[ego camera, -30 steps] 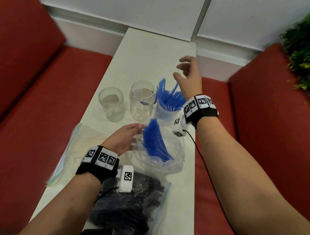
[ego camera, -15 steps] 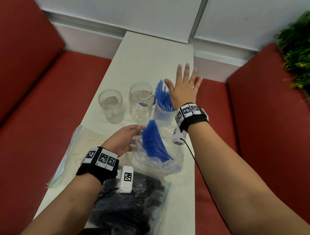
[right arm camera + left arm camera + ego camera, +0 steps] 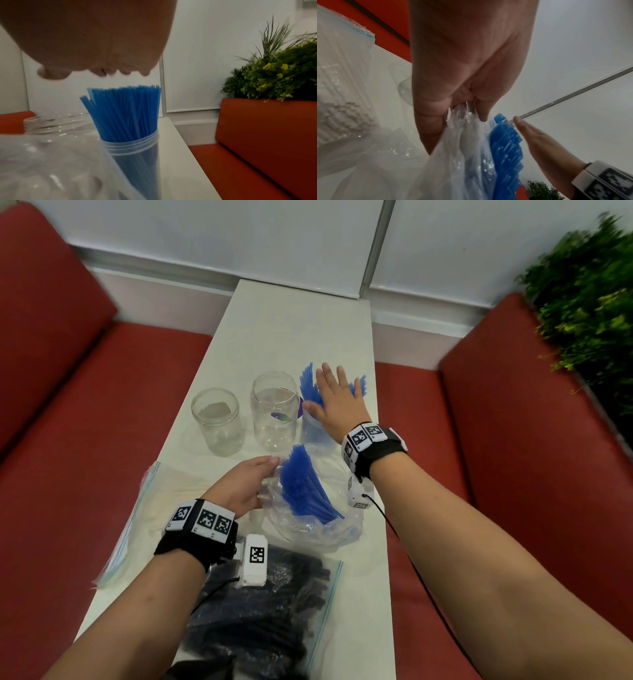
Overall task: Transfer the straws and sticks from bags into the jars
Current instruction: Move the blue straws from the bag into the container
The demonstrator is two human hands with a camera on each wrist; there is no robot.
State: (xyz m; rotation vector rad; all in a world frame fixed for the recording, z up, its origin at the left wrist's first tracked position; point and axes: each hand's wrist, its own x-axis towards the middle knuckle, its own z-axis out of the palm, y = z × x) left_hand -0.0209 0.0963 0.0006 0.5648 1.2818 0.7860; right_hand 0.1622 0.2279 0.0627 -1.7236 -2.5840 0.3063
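Blue straws stand upright in the right-hand clear jar, also seen as straws in the jar. My right hand hovers flat, fingers straight, just above their tips and holds nothing. Nearer me, a clear bag holds more blue straws. My left hand pinches the bag's edge at its mouth. Two empty clear jars stand to the left of the filled one.
A zip bag of black straws lies at the near table end under my left wrist. A bag of white sticks lies at the left edge. Red benches flank the narrow white table. A green plant stands at the right.
My right hand has come back from the far side and lowered, fingers spread flat, over the straw tips in the jar. The left hand has kept its hold on the bag.
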